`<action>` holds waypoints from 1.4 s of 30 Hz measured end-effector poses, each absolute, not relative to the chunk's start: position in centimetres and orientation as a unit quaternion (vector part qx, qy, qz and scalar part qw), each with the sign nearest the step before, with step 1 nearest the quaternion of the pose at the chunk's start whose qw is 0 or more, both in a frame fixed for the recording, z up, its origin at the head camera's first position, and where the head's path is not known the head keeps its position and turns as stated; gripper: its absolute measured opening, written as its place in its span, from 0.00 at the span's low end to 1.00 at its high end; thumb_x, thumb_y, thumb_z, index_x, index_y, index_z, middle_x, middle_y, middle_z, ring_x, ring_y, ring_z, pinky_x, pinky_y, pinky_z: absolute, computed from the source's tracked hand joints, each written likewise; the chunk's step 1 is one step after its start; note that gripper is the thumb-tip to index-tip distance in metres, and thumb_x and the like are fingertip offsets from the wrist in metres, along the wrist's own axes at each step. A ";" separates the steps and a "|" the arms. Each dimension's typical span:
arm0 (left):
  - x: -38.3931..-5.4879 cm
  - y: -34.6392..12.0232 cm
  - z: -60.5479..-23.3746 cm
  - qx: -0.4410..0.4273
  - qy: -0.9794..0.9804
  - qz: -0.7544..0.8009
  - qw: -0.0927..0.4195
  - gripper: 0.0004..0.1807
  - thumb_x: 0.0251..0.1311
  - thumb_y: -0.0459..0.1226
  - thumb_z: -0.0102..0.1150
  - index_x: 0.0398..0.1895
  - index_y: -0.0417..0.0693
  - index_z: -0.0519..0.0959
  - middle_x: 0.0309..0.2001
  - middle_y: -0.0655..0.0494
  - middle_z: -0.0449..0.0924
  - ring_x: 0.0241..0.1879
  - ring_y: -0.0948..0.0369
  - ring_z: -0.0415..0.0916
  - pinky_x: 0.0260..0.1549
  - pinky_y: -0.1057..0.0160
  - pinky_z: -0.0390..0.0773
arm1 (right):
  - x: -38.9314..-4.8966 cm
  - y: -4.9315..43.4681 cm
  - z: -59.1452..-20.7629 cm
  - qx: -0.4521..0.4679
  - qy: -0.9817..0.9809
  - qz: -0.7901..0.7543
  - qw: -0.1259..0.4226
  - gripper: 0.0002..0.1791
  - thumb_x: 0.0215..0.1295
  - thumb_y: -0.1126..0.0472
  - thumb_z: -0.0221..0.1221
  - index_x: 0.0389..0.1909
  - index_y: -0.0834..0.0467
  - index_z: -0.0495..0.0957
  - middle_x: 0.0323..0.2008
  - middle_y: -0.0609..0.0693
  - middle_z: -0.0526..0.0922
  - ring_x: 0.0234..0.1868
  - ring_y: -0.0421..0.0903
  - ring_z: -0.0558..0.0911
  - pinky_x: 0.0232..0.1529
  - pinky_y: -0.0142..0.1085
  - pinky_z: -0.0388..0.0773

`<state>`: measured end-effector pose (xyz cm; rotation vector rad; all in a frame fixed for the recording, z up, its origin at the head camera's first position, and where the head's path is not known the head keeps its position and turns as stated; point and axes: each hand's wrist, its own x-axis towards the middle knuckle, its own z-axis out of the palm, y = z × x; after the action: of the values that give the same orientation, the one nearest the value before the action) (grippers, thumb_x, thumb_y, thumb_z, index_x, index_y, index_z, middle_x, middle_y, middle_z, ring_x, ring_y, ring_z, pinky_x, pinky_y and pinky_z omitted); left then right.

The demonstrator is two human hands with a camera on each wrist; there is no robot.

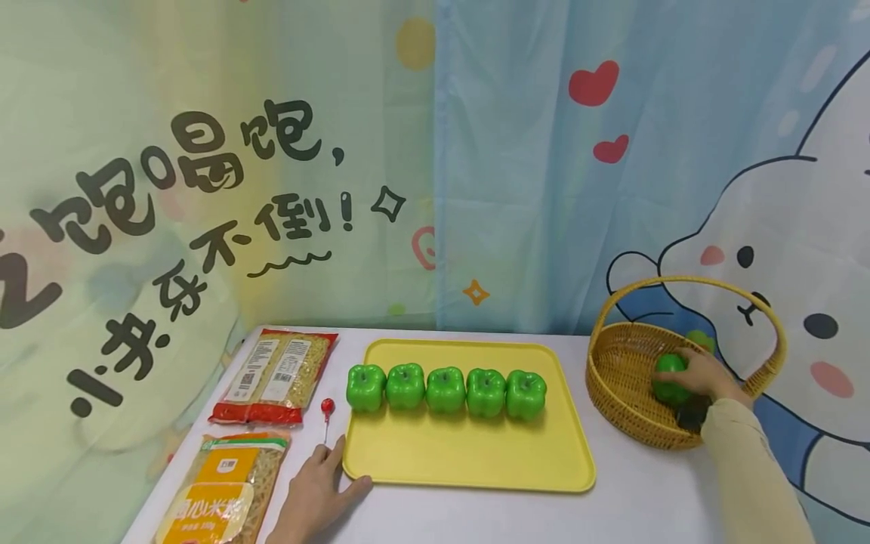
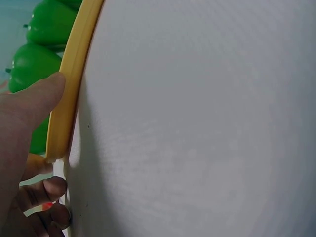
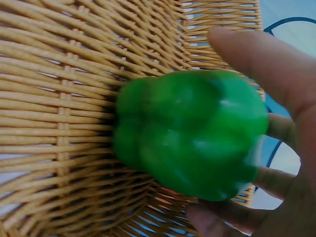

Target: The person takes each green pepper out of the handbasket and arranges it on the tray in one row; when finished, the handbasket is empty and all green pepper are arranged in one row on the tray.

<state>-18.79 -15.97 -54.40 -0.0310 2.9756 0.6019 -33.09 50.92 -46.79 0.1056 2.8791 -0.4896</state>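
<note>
My left hand (image 1: 317, 489) rests at the near left corner of a yellow tray (image 1: 469, 461), its thumb (image 2: 47, 94) touching the front rim and its other fingers by the left side. Along the tray's back half stands a row of several green bell peppers (image 1: 445, 389). Inside the wicker basket (image 1: 615, 363) at the right, my right hand (image 1: 707, 375) is around another green bell pepper (image 3: 192, 133). The right wrist view has the thumb spread away from this pepper. Other fingers of that hand are partly hidden behind it.
A red lollipop (image 1: 328, 408) lies left of the tray. Two food packets, one red-edged (image 1: 279, 375) and one orange (image 1: 224, 483), lie farther left. The basket's tall handle (image 1: 686, 279) arches over its opening. A dark object (image 1: 692, 414) sits inside the basket. A printed curtain (image 1: 503, 189) hangs behind.
</note>
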 end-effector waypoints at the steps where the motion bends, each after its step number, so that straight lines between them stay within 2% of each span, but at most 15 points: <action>1: -18.8 -15.9 -54.4 -0.010 0.979 0.199 0.053 0.54 0.49 0.69 0.65 0.72 0.42 0.68 0.46 0.47 0.75 0.39 0.55 0.72 0.43 0.47 0.80 | -33.0 51.0 -47.1 0.035 0.980 -0.165 0.109 0.59 0.64 0.33 0.58 0.72 0.78 0.48 0.61 0.86 0.59 0.56 0.80 0.68 0.51 0.67 0.73; 4: -18.6 -15.9 -54.4 -0.009 0.978 0.201 0.051 0.54 0.50 0.69 0.65 0.72 0.42 0.69 0.45 0.48 0.75 0.39 0.55 0.72 0.43 0.47 0.80 | -32.9 51.1 -47.6 0.035 0.979 -0.171 0.105 0.58 0.63 0.34 0.61 0.71 0.77 0.50 0.59 0.84 0.64 0.52 0.76 0.72 0.46 0.63 0.76; 10: -18.5 -15.9 -54.3 -0.013 0.978 0.205 0.047 0.53 0.50 0.68 0.65 0.72 0.43 0.68 0.45 0.48 0.75 0.38 0.56 0.71 0.42 0.48 0.80 | -33.2 51.1 -47.6 0.020 0.980 -0.178 0.087 0.54 0.62 0.38 0.65 0.71 0.75 0.53 0.56 0.82 0.68 0.50 0.74 0.74 0.44 0.62 0.76; 13: -18.7 -15.9 -54.1 -0.014 0.978 0.202 0.053 0.54 0.50 0.69 0.65 0.72 0.43 0.68 0.46 0.47 0.75 0.37 0.56 0.71 0.42 0.47 0.80 | -33.2 50.9 -47.2 0.025 0.978 -0.187 0.087 0.54 0.63 0.39 0.64 0.72 0.74 0.53 0.58 0.82 0.66 0.51 0.75 0.72 0.44 0.64 0.76; 17: -18.8 -16.0 -54.0 -0.012 0.978 0.199 0.055 0.54 0.51 0.69 0.65 0.73 0.43 0.68 0.46 0.47 0.75 0.37 0.56 0.70 0.42 0.48 0.80 | -32.9 50.3 -46.2 0.033 0.976 -0.204 0.075 0.53 0.65 0.41 0.63 0.74 0.73 0.50 0.61 0.84 0.58 0.54 0.78 0.68 0.47 0.66 0.75; 22: -18.9 -16.1 -53.8 -0.012 0.979 0.197 0.057 0.54 0.50 0.69 0.64 0.73 0.44 0.68 0.45 0.47 0.74 0.36 0.56 0.69 0.39 0.49 0.79 | -32.4 49.3 -44.6 0.017 0.980 -0.197 0.034 0.52 0.66 0.42 0.62 0.74 0.73 0.50 0.67 0.84 0.50 0.57 0.80 0.63 0.51 0.69 0.72; 29: -18.6 -15.9 -54.2 -0.011 0.978 0.197 0.063 0.54 0.50 0.69 0.64 0.72 0.43 0.68 0.44 0.47 0.74 0.35 0.56 0.68 0.37 0.50 0.78 | -30.9 47.6 -43.5 0.012 0.975 -0.219 -0.022 0.50 0.68 0.41 0.60 0.75 0.71 0.51 0.65 0.85 0.51 0.56 0.77 0.65 0.46 0.67 0.74; 38: -18.6 -15.9 -54.4 -0.018 0.978 0.195 0.071 0.55 0.49 0.70 0.64 0.73 0.44 0.68 0.45 0.47 0.74 0.35 0.56 0.68 0.39 0.50 0.79 | -27.3 42.2 -42.1 -0.013 0.958 -0.249 -0.142 0.44 0.68 0.46 0.62 0.75 0.64 0.56 0.61 0.77 0.62 0.52 0.72 0.69 0.42 0.66 0.73; 42: -18.7 -15.9 -54.3 -0.014 0.978 0.196 0.066 0.55 0.50 0.70 0.64 0.73 0.44 0.68 0.44 0.48 0.74 0.35 0.56 0.67 0.36 0.53 0.77 | -25.9 40.1 -41.8 -0.039 0.947 -0.269 -0.168 0.43 0.65 0.49 0.66 0.74 0.62 0.59 0.62 0.74 0.67 0.53 0.70 0.71 0.43 0.65 0.75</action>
<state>-18.74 -15.88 -54.26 -0.0419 2.9500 0.5917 -25.86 40.06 -41.75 -0.1374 3.3445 -0.9503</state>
